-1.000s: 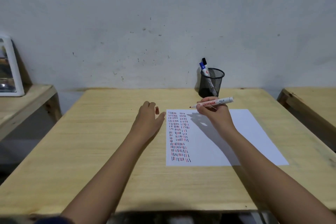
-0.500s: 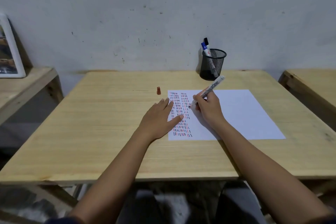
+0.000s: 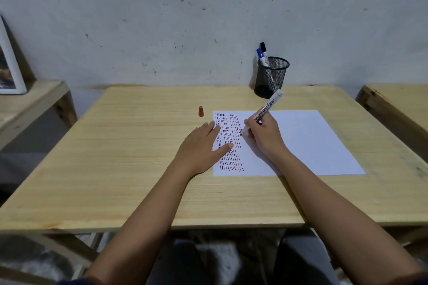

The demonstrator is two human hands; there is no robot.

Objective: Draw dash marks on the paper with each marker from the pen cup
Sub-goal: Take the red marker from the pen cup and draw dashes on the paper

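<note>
The uncapped red whiteboard marker [image 3: 262, 111] slants toward one o'clock, tip on the white paper [image 3: 301, 143] beside the dash columns [image 3: 228, 143]. The right hand [image 3: 264, 135] pinches it. The left hand [image 3: 201, 148], fingers spread flat, pins the paper's nine o'clock edge. The red cap [image 3: 201, 111] stands at eleven o'clock; the mesh pen cup [image 3: 271, 78] at twelve.

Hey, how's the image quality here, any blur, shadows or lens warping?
Head view: dim, flat light; wide-angle bends the table edges; right hand casts a soft shadow on the paper; dash marks readable, lap below blurred.
</note>
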